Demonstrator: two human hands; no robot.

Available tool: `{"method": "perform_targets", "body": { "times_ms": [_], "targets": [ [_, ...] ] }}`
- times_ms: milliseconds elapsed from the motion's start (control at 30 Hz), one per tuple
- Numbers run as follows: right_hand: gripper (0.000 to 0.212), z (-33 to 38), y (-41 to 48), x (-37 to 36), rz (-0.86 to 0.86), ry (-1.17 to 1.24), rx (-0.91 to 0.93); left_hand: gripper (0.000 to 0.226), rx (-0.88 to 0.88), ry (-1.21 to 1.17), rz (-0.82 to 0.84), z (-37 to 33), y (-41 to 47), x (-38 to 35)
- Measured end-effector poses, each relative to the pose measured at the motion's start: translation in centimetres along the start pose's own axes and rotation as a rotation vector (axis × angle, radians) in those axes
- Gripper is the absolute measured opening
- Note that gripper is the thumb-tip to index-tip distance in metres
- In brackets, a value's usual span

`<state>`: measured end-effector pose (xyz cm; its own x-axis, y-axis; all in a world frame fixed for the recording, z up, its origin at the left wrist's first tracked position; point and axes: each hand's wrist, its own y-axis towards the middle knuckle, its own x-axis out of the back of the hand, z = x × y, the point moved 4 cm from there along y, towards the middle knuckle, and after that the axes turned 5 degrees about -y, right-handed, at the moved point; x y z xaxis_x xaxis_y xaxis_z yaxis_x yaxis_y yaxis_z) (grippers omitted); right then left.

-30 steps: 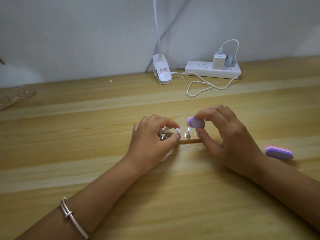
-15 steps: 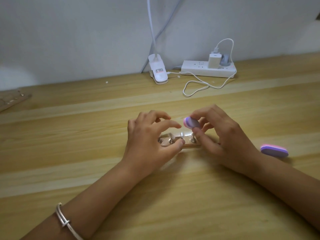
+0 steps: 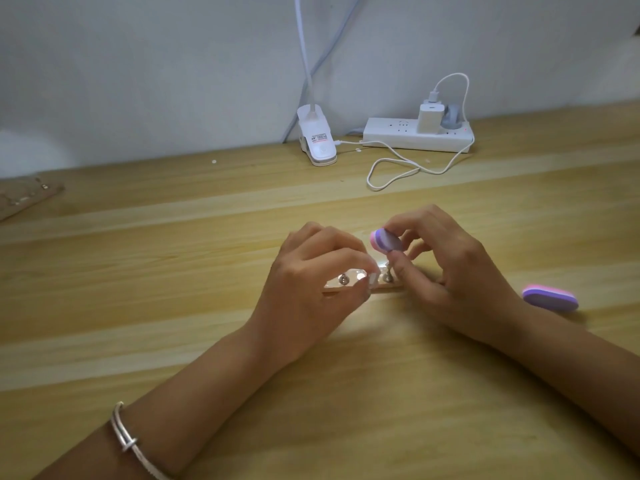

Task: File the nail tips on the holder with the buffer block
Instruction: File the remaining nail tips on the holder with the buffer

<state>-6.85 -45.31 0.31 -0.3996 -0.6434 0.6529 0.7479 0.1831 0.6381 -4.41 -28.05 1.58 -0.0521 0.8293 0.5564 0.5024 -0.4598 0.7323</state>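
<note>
Change: the buffer block (image 3: 386,241) is now tipped up on edge, grey face toward the camera, where a second ago it was laid flatter over the holder (image 3: 391,287). It is read as lifted between strokes, or re-angled for the next nail tip; contact with a tip cannot be confirmed. The block is pinched in the right hand (image 3: 453,271), fingertips curled over the top and thumb underneath. The left hand (image 3: 311,282) is re-seated: the holder is gripped between its curled fingers and thumb, with a metal stud (image 3: 343,279) exposed in the gap. The holder lies flat under both sets of fingertips, just below the block. Individual nail tips are too washed out by glare to be counted. A second buffer block (image 3: 550,297) is left unused, outboard of the right wrist.
</note>
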Motion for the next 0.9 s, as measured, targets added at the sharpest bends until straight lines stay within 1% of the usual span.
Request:
{"method": "perform_targets", "body": {
  "times_ms": [67, 133, 333, 367, 433, 500, 567, 633, 733, 800, 900],
  "targets": [
    [0.019, -0.1, -0.1, 0.3, -0.055, -0.008, 0.007, 0.007, 0.007, -0.100, -0.028, -0.3, -0.2, 0.4],
    [0.019, -0.4, -0.1, 0.7, -0.091, 0.007, -0.005, 0.009, 0.065, -0.180, -0.037, -0.5, -0.4, 0.8],
    [0.019, -0.6, -0.4, 1.2, -0.093, 0.029, -0.040, 0.007, 0.214, -0.327, -0.052, -0.7, -1.1, 1.5],
    [0.017, -0.3, -0.4, 1.5, -0.101, 0.033, -0.014, 0.007, 0.243, -0.348, -0.044, -0.7, -1.2, 1.5],
    [0.014, 0.8, -0.6, 2.0, -0.092, 0.013, 0.101, 0.009, 0.282, -0.354, -0.007, -0.6, -1.3, 1.3],
    [0.018, 2.0, -1.1, 1.9, -0.021, -0.019, 0.236, 0.012, 0.287, -0.326, 0.030, -0.6, -1.4, 0.9],
    [0.023, 2.6, -1.4, 1.5, 0.053, -0.045, 0.306, 0.011, 0.282, -0.321, 0.064, -0.5, -1.4, 0.8],
    [0.027, 2.4, -1.3, 1.4, 0.065, -0.065, 0.309, 0.013, 0.262, -0.318, 0.084, -0.5, -1.4, 0.7],
    [0.026, 2.2, -1.0, 1.9, 0.027, -0.050, 0.286, 0.013, 0.239, -0.294, 0.096, -0.5, -1.4, 0.6],
    [0.026, 2.7, -1.3, 1.5, 0.033, -0.019, 0.306, 0.015, 0.209, -0.266, 0.106, -0.5, -1.4, 0.6],
    [0.027, 2.9, -1.3, 1.3, 0.034, -0.051, 0.331, 0.015, 0.176, -0.218, 0.111, -0.5, -1.4, 0.5]
  ]
}}
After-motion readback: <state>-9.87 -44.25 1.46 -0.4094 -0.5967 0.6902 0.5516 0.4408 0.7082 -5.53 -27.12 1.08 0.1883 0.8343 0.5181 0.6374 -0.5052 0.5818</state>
